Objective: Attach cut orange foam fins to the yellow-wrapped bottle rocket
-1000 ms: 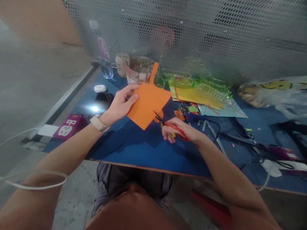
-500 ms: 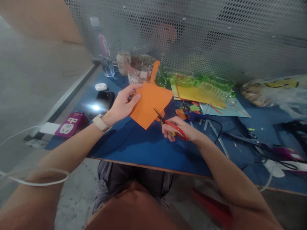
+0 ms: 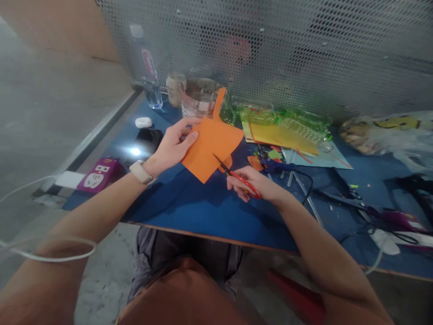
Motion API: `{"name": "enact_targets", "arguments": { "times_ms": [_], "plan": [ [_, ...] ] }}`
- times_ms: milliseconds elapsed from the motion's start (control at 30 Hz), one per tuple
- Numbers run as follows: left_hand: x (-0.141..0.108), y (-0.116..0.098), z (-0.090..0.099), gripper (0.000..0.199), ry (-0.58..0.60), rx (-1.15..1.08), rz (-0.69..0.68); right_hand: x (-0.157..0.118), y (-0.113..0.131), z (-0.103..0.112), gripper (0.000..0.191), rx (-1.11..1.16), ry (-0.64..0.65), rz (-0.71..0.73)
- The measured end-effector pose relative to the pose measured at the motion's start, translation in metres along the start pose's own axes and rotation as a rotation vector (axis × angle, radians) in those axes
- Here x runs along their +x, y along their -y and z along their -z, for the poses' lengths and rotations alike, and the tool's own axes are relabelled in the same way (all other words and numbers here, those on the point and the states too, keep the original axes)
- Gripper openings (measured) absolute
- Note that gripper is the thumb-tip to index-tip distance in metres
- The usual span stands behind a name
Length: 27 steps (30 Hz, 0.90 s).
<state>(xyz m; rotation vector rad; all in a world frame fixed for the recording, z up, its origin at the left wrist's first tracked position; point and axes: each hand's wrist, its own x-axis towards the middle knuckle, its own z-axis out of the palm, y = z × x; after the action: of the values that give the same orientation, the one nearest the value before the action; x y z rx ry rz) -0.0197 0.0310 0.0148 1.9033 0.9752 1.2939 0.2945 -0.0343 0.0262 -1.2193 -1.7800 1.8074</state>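
My left hand (image 3: 178, 143) pinches the left edge of a sheet of orange paper (image 3: 211, 140), with the thumb on top and the fingers behind. The sheet is raised above the blue table (image 3: 189, 212), and a narrow orange strip stands up from its far edge. In my right hand (image 3: 252, 183) is a pair of scissors (image 3: 246, 181) with red handles and dark blades. One blade lies over the face of the paper at its lower right edge; the other blade is mostly hidden. A rounded orange flap shows just behind the blades.
A phone (image 3: 145, 143) with its light on, a white earbud case (image 3: 143, 122) and a purple power socket (image 3: 101, 175) lie left. Behind stand a glass (image 3: 154, 97) and a tub (image 3: 199, 97). Green plastic bottles (image 3: 287, 119), yellow paper (image 3: 274, 137) and a glue gun (image 3: 275, 166) lie right.
The scissors have shifted slightly left and farther over the orange paper, along the same cut edge. My left hand keeps its hold on the sheet with hardly any movement.
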Motion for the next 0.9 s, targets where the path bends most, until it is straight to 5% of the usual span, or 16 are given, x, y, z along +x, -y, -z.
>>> {"name": "enact_targets", "arguments": {
  "times_ms": [900],
  "plan": [
    [-0.0013, -0.0002, -0.0023, 0.040, -0.012, -0.055, 0.060, -0.0048, 0.0041, -0.0029, 0.053, -0.002, -0.030, 0.010]
  ]
}}
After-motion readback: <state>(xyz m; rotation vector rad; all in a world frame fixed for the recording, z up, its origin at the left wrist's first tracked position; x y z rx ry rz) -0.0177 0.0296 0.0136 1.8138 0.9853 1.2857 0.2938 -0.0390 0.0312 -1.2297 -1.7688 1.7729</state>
